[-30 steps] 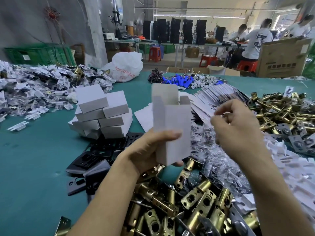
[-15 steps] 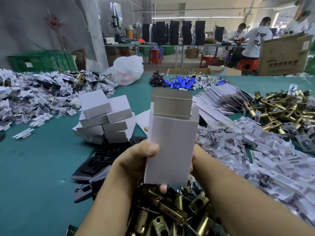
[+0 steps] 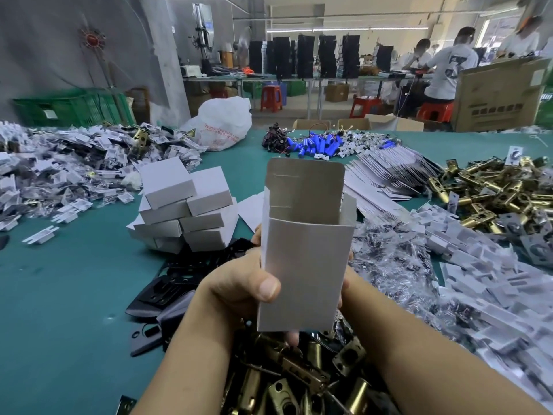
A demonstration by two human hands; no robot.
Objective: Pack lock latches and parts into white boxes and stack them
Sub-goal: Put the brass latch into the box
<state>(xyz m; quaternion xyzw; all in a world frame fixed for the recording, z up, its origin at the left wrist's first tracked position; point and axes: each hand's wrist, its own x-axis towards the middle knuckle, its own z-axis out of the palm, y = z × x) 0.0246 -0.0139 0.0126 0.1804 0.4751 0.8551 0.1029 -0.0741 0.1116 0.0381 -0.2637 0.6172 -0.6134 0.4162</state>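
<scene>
— In the head view, where was the box [image 3: 302, 265]?
— Upright over the latches [image 3: 299, 378], flap up, probably ready for filling. The left hand [image 3: 239, 283] clamped it, thumb in front. The right hand [image 3: 345, 287] sat behind; its grip I could not tell.

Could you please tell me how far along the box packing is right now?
Done: a stack of closed white cardboard boxes sits on the green table. In hand: left hand and right hand hold an upright white cardboard box, top flap open. Left: filling it from the brass latch pile, closing, stacking.
</scene>
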